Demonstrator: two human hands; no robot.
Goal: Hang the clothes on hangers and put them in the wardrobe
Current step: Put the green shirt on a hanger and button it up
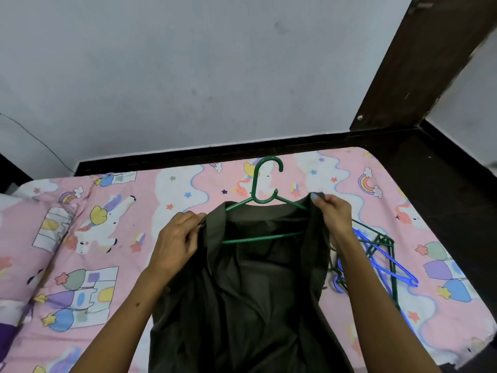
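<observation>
Hangers point(376, 254), perhaps tangled, lie beside right hand point(333, 214).

Dark olive shirt point(250, 292), green hanger point(265, 189), pink unicorn-and-rainbow patterned bedsheet point(107, 238), blue spare hangers point(376, 254).

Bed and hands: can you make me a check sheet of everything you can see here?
Surface: bed with a pink unicorn-and-rainbow sheet, lying flat.
Job's things: dark shirt spread open on the bed; green hanger partly inside its neck opening, hook pointing toward the wall.
Clutter: spare hangers, blue and green, piled on the bed right of the shirt; pillow at the left edge.
Hands: left hand pinches the shirt's left shoulder edge; right hand pinches the right shoulder edge.
Cables: thin wire running down the wall at left.
Surroundings: grey wall; dark wooden post at right; wardrobe not seen.
</observation>
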